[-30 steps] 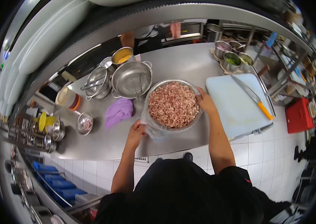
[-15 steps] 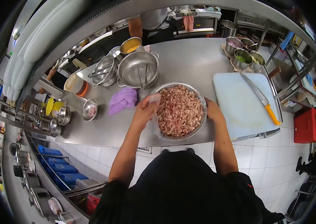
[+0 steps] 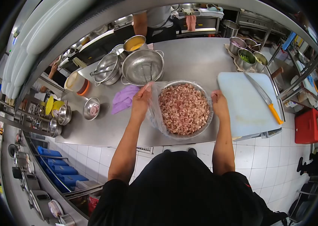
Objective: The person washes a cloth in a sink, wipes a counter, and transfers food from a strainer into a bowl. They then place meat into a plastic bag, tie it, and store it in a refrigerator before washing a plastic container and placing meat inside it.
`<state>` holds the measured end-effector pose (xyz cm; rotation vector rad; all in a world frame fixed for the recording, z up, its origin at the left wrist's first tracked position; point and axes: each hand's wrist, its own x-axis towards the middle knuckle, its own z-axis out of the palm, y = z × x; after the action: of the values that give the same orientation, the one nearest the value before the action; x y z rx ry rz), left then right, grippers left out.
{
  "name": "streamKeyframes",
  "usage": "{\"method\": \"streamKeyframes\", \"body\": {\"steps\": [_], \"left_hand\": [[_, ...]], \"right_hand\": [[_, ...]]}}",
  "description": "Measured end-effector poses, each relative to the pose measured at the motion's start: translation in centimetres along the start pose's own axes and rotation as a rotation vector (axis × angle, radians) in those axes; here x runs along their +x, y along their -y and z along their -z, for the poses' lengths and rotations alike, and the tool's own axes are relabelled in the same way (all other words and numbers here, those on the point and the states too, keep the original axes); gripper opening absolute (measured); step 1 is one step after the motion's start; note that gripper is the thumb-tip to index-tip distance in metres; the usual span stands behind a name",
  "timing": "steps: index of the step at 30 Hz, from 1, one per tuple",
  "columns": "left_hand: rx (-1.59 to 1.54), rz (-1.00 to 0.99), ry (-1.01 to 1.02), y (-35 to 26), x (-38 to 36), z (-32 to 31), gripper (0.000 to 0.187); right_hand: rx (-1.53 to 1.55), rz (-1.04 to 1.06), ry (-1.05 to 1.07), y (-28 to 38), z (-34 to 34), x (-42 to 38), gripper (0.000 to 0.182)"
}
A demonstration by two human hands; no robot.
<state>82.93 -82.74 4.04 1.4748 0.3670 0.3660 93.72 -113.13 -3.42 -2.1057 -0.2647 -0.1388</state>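
Chopped pinkish meat (image 3: 184, 109) fills a round metal bowl (image 3: 203, 132) near the front edge of the steel counter. Clear plastic film (image 3: 155, 113) hangs over the bowl's left side. My left hand (image 3: 141, 101) pinches the top edge of this film and holds it up, left of the bowl. At the right rim, my right hand (image 3: 220, 102) has its fingers closed; what they grip, rim or film, is too small to make out. A purple cloth (image 3: 123, 101) lies just beyond my left hand.
A white cutting board (image 3: 238, 109) with an orange-handled knife (image 3: 266, 100) lies to the right. Behind stand a large colander (image 3: 129, 71) and a pot of yellow liquid (image 3: 135, 43). A small metal bowl (image 3: 87, 113) is at left. Another person (image 3: 155, 22) stands across the counter.
My left hand has pulled the film up and outward to the left, away from the meat. My right hand has risen slightly along the bowl's right rim.
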Motion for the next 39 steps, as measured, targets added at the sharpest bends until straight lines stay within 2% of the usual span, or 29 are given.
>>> {"method": "streamKeyframes", "body": {"steps": [3, 6, 7, 10, 13, 14, 17, 18, 20, 22, 26, 28, 30, 33, 39], "left_hand": [[0.007, 0.117, 0.113, -0.1, 0.4, 0.2, 0.031], [0.209, 0.345, 0.253, -1.3, 1.4, -0.7, 0.033], [0.188, 0.302, 0.283, -1.3, 1.8, -1.1, 0.033], [0.166, 0.148, 0.388, -1.2, 2.7, -2.1, 0.032], [0.166, 0.004, 0.438, -0.5, 2.2, -2.2, 0.027], [0.134, -0.013, 0.42, -0.8, 1.4, -2.0, 0.026], [0.022, -0.061, 0.402, -0.7, 1.1, -1.2, 0.022], [-0.021, -0.067, 0.398, -0.5, 0.9, -0.9, 0.02], [0.094, -0.028, 0.381, -0.6, 0.7, -0.4, 0.023], [0.197, 0.014, 0.378, -1.7, 0.2, -0.1, 0.026], [0.352, 0.176, 0.413, -2.6, -0.6, -1.0, 0.031], [0.39, 0.168, 0.457, -2.4, -0.6, -1.9, 0.032], [0.408, 0.054, 0.515, -2.7, -0.9, -2.3, 0.031], [0.392, 0.007, 0.531, -0.6, -0.5, -1.8, 0.031], [0.207, 0.153, 0.457, -1.3, -1.9, -0.4, 0.04]], "right_hand": [[-0.029, 0.003, -0.047, 1.8, 1.3, -1.6, 0.012], [0.004, 0.059, -0.012, 3.0, 2.8, -2.1, 0.011], [0.031, 0.08, 0.009, 2.9, 3.3, -2.1, 0.01], [0.496, -0.176, 0.122, -1.8, 2.7, -0.7, 0.014], [0.586, -0.346, 0.142, -3.6, -0.5, 1.3, 0.022], [0.667, -0.447, 0.174, -3.3, -2.0, 1.4, 0.033], [0.578, -0.461, 0.253, -2.9, -2.7, 2.8, 0.039], [0.552, -0.531, 0.331, -2.7, -2.5, 3.3, 0.041], [0.496, -0.667, 0.485, -2.2, -2.0, 4.4, 0.046], [0.569, -0.641, 0.538, -5.2, -3.4, 4.7, 0.048], [0.507, -0.527, 0.621, -5.2, -2.5, 4.3, 0.045], [0.581, -0.449, 0.585, -4.8, -2.4, 4.3, 0.041], [0.594, -0.37, 0.565, -2.8, -3.0, 4.8, 0.038], [0.535, -0.277, 0.567, -0.3, -4.0, 6.8, 0.033], [0.41, -0.176, 0.722, -0.7, -6.2, 8.5, 0.029]]}}
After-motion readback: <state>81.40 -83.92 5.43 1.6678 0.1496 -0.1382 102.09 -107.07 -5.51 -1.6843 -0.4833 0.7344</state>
